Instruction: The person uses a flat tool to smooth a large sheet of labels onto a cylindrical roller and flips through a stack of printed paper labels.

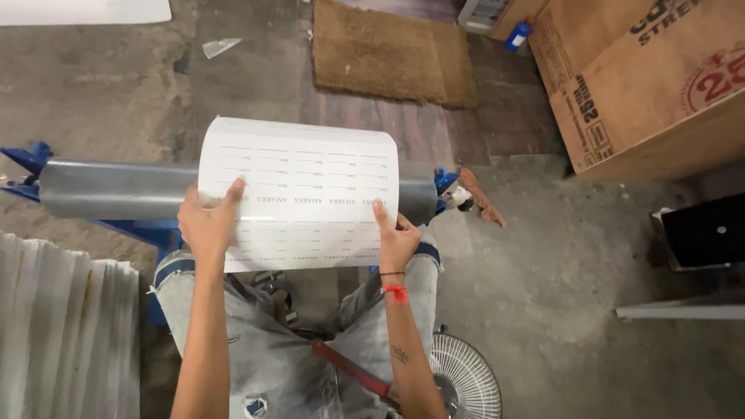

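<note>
- Because the white printed sheet (299, 194) is draped over the grey metal roller (116, 190), it bows into a smooth arch, its near edge hanging toward the person's knees.
- Left hand (208, 225) lies at 8 o'clock on the sheet, fingers closed over its near-left part with one finger stretched up the face, pinning it flat to the curve.
- Right hand (397, 240) sits at 4 o'clock, thumb up on the sheet, fingers curled at its right edge; both hands pinch the sheet so it cannot skew.
- Sheet: thin, stiff-looking, matte white, with rows of faint lines and small print.
- Roller: dull cylinder, lying across the view on a blue frame (31, 159) that grips its ends.
- Stack of pale sheets (66, 334) stands at 8 o'clock, edges forming ridges.
- Coarse brown doormat (392, 54) lies at 12 o'clock; cardboard box (636, 85) at 2 o'clock; a wire-guarded fan (466, 380) at 5 o'clock.
- Concrete floor (559, 287) is rough and stained.
</note>
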